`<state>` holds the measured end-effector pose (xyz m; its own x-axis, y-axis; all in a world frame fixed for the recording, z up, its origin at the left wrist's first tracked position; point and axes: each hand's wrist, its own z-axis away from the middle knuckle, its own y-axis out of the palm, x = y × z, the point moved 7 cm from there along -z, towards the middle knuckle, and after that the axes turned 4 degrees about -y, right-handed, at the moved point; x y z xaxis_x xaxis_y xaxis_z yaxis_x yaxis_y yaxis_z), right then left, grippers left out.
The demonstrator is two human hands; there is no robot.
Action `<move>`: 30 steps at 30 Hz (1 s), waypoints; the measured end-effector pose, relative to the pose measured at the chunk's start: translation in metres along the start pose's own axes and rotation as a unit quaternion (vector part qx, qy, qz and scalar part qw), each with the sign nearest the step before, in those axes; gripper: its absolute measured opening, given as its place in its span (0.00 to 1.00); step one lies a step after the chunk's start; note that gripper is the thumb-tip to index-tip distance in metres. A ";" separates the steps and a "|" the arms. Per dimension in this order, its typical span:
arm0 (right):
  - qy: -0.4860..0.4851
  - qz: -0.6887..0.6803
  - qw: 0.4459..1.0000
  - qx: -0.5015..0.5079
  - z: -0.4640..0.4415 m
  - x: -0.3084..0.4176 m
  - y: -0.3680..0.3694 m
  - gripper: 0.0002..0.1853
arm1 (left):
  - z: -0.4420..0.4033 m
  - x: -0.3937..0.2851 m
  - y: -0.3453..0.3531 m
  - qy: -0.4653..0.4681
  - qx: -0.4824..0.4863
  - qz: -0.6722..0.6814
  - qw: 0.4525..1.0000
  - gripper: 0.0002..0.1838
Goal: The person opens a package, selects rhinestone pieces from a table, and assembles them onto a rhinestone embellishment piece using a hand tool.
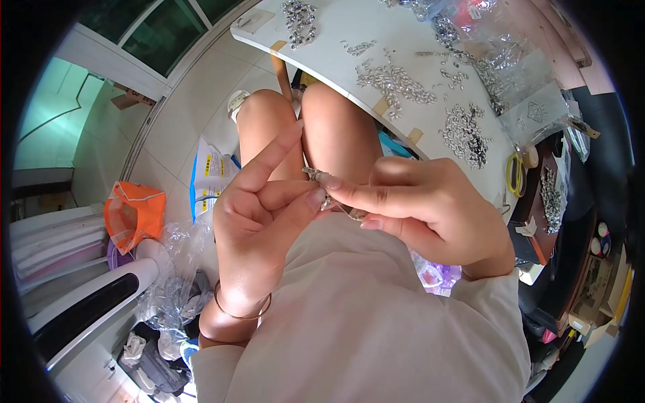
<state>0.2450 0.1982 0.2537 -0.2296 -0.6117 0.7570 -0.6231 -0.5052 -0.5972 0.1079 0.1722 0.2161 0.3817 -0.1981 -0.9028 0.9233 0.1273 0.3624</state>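
Note:
Both of my hands meet over my lap, near the middle of the view. My left hand (259,208) pinches a small silvery piece (326,201) between thumb and a bent finger, while its index finger points up. My right hand (430,208) has thumb and fingertips on the same small shiny work, which looks like a string of beads (311,173). A thin strand (349,213) runs toward my right fingertips. The fingers cover much of these pieces, so their exact shape is hidden.
A white table (329,64) ahead bears piles of silvery beads (463,134) and clear plastic bags (534,114). Yellow-handled scissors (516,174) lie at its right edge. An orange bag (135,216) and a blue-white packet (210,176) are at the left.

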 end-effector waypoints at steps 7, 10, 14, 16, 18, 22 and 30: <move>-0.020 -0.144 0.989 -0.016 -0.006 -0.005 0.000 0.23 | 0.001 -0.003 -0.002 0.019 -0.006 0.017 1.000 0.27; -0.010 -0.137 0.990 -0.023 -0.006 -0.004 0.000 0.24 | 0.000 -0.004 -0.002 0.018 -0.002 0.022 1.000 0.27; 0.001 -0.085 0.996 -0.035 -0.005 -0.001 -0.003 0.25 | 0.001 -0.004 -0.001 0.002 -0.009 0.028 1.000 0.27; -0.008 -0.072 0.996 -0.044 -0.005 -0.001 -0.002 0.24 | 0.001 -0.003 -0.002 0.002 -0.007 0.031 1.000 0.28; -0.018 -0.064 0.997 -0.050 -0.005 0.000 -0.002 0.24 | 0.001 -0.003 -0.002 0.005 0.001 0.033 0.999 0.28; -0.032 -0.031 0.998 -0.043 -0.005 0.001 -0.002 0.23 | 0.001 -0.003 -0.002 0.003 0.017 0.035 0.999 0.28; -0.078 0.102 0.991 -0.038 -0.006 0.012 -0.002 0.21 | 0.000 0.001 -0.004 -0.009 0.023 0.044 0.999 0.28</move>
<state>0.2393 0.1952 0.2651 -0.2429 -0.7859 0.5686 -0.6316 -0.3168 -0.7076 0.1043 0.1714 0.2134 0.4626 -0.2048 -0.8626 0.8866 0.1007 0.4515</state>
